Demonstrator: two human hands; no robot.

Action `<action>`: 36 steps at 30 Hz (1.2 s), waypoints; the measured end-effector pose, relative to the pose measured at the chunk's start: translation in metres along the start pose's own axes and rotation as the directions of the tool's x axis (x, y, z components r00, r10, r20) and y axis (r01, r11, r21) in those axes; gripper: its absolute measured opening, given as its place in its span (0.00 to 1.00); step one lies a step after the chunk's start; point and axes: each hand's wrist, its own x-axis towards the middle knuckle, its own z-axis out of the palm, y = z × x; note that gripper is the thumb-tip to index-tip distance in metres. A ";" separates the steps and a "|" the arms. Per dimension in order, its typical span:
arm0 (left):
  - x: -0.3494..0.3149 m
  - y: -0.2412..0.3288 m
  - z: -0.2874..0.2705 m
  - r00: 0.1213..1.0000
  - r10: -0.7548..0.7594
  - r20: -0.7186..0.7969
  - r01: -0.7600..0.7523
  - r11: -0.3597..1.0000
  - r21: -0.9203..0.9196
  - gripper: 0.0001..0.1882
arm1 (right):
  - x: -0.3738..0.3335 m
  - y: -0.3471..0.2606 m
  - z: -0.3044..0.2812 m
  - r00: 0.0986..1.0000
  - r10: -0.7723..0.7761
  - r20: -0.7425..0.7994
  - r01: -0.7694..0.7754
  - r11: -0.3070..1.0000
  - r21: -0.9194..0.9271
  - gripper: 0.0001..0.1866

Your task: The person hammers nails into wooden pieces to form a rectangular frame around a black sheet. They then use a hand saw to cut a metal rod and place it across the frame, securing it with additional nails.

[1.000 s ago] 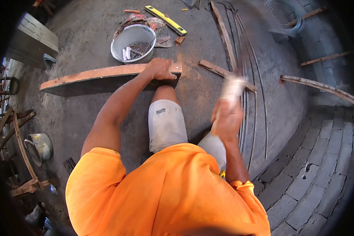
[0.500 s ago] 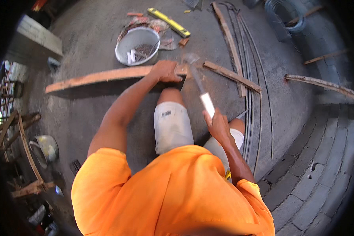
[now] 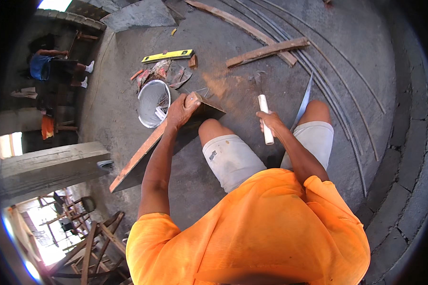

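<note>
the left hand (image 3: 179, 113) has its fingers clamped over the upper edge of a wooden board (image 3: 138, 157) near one end, so a stray blow there could land on the knuckles. the right hand (image 3: 271, 121) has its fingers closed round the white handle of a hammer (image 3: 265, 111), whose head is over bare floor, apart from the board; a slack grip could let it twist in a swing. the board stands on edge beside the left knee (image 3: 210, 130), and with only one hand seen steadying it, an off-centre push may tip it. just behind its held end is a bucket (image 3: 149, 100) of what look like nails, which a shove could spill. a bare metal blade (image 3: 303, 107) lies right beside the right knee (image 3: 317, 111) and could cut if that leg shifts.
</note>
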 end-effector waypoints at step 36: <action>-0.071 0.059 0.062 0.983 -0.083 -0.162 0.135 0.930 0.343 0.36 | 0.001 0.094 0.050 0.967 -0.234 0.099 0.247 0.768 -0.592 0.37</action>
